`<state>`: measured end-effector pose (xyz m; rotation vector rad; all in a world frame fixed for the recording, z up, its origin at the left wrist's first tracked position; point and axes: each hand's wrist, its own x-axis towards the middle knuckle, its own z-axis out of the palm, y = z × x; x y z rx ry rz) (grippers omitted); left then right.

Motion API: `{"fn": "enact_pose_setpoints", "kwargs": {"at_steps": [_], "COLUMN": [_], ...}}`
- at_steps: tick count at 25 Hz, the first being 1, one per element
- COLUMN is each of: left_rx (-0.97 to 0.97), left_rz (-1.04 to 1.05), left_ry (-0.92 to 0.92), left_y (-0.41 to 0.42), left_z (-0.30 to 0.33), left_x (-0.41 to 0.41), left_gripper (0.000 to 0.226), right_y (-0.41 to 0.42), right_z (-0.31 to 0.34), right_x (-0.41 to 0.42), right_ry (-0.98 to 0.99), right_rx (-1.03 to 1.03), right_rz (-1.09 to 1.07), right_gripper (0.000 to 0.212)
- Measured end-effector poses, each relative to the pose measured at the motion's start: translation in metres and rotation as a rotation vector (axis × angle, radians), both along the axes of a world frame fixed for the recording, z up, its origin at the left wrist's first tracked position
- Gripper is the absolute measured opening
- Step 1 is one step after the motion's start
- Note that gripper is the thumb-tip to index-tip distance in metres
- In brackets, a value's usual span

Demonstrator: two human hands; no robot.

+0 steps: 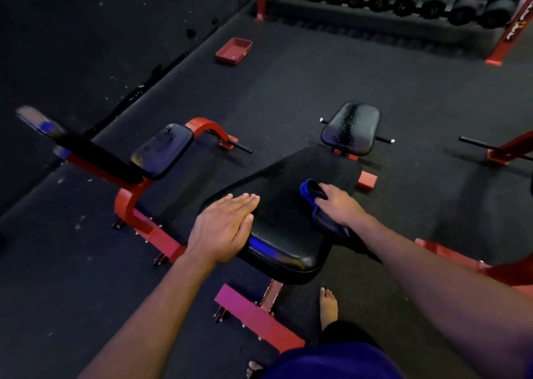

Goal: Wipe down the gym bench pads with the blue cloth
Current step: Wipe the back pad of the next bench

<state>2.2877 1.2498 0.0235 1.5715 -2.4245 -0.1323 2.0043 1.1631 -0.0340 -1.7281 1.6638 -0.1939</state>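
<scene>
The long pad (pixel 288 194) is pressed near its left edge by the flat, straight-fingered left hand (pixel 222 228). On its right side, the cloth (pixel 313 194) is gripped, apparently bunched, by the right hand (pixel 339 205).

red tray (pixel 234 50) on floor (pixel 288 90) at 11 o'clock; dumbbell rack (pixel 403 1) at 1 o'clock, dumbbells in a row; second red-framed bench (pixel 161 153) at 9 o'clock.

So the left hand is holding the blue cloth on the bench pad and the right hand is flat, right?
Not quite: swap the hands. In the head view the right hand holds the blue cloth on the bench pad, and the left hand lies flat on the pad's edge.
</scene>
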Motion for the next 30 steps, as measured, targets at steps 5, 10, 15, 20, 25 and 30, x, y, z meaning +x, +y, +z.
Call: {"fn": "enact_pose_setpoints", "kwargs": {"at_steps": [5, 10, 15, 20, 25, 30], "left_rx": [-0.06, -0.094, -0.164, -0.176, -0.194, -0.229], "left_rz": [0.003, -0.015, -0.017, -0.011, -0.018, -0.016], "left_ry": [0.067, 0.097, 0.123, 0.135, 0.159, 0.187], "left_y": [0.003, 0.002, 0.004, 0.004, 0.003, 0.004], "left_z": [-0.003, -0.009, -0.008, -0.011, -0.016, -0.019], "left_x": [-0.001, 0.001, -0.001, 0.0, 0.002, 0.003], "left_gripper": [0.049, 0.048, 0.046, 0.046, 0.047, 0.046], "right_y": [0.096, 0.115, 0.005, -0.005, 0.098, 0.116], "right_z": [0.063, 0.061, -0.016, -0.014, 0.057, 0.058], "right_x": [0.026, 0.029, -0.009, -0.009, 0.018, 0.03], "right_ry": [-0.167, -0.242, -0.116, -0.056, -0.216, -0.263], "right_rx": [-0.183, -0.279, -0.065, -0.011, -0.154, -0.255], "right_rz": [0.201, 0.294, 0.057, -0.102, 0.123, 0.191], "right_gripper": [0.053, 0.053, 0.039, 0.039, 0.049, 0.047]}}
